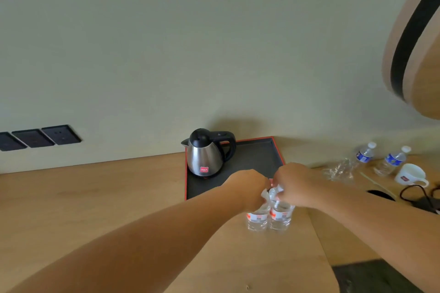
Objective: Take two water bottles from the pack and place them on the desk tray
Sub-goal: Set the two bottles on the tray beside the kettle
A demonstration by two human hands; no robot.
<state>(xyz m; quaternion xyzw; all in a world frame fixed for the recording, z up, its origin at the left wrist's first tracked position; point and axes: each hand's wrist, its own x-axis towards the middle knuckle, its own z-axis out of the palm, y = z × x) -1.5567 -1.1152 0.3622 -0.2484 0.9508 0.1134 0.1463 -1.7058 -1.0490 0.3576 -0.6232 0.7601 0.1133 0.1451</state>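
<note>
Two clear water bottles with red-and-white labels [269, 217] stand side by side on the wooden desk, wrapped together in clear plastic as a pack. My left hand [247, 185] and my right hand [294, 182] are both closed on the plastic wrap at the bottles' tops, which they hide. Just behind the pack lies the dark desk tray [257, 162] with a red rim. A steel kettle [206, 153] with a black lid and handle stands on the tray's left part.
Two blue-labelled bottles [365, 153] stand at the right, next to crumpled clear plastic [339, 170]. A white mug [410, 175] and black cables [419, 195] lie further right. Black wall sockets [38, 138] are at the left. The desk's front corner is near the pack.
</note>
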